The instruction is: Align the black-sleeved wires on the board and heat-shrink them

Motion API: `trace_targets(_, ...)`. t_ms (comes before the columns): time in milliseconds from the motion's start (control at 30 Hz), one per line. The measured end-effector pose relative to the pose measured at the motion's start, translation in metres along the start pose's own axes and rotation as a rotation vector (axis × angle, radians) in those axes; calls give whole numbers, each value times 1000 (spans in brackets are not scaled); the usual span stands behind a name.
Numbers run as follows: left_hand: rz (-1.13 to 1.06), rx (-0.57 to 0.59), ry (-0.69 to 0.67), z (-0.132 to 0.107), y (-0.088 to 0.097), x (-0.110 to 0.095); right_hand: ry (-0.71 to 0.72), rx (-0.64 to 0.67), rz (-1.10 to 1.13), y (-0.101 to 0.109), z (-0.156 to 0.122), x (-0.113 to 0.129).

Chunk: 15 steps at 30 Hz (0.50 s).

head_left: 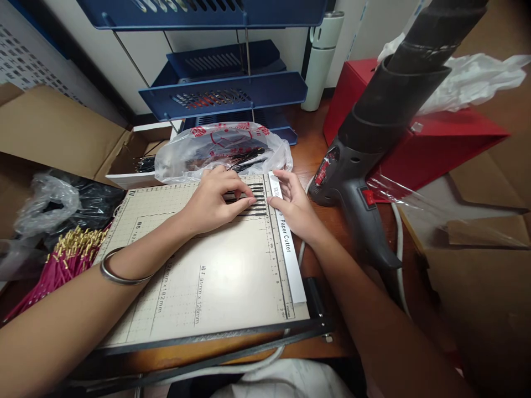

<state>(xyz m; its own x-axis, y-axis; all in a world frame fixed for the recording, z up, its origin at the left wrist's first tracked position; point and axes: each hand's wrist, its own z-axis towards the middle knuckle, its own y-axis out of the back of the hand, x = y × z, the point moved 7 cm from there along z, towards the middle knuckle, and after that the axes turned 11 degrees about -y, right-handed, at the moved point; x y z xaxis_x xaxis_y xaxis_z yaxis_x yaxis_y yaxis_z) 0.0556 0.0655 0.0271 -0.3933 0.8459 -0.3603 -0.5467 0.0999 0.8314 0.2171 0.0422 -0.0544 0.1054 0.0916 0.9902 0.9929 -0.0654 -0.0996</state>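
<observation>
A beige paper cutter board [207, 276] with a printed grid lies in front of me. Several thin black tubes [256, 202] lie in a row across its far right corner. My left hand [213, 202] rests palm down on the board, fingers stretched out and pressing on the tubes. My right hand [292, 204] sits at the board's right edge, fingers spread along the white ruler strip [287, 243] marked "Paper Cutter", touching the tube ends. A metal bangle [118, 273] is on my left wrist.
A clear plastic bag [219, 149] of black tubes lies beyond the board. A grey heat gun [365, 182] stands to the right, its cord [400, 249] trailing, before a red box [415, 138]. Magenta wires with gold tips [62, 262] lie left. Blue trays [224, 83] and cardboard boxes [50, 130] surround.
</observation>
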Motion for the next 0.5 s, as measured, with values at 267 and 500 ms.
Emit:
trace_targets(267, -5, 34, 20, 0, -2, 2, 3, -17, -31, 1, 0, -2)
trace_targets(500, -21, 39, 3, 1, -2, 0, 17, -2, -20, 1, -2, 1)
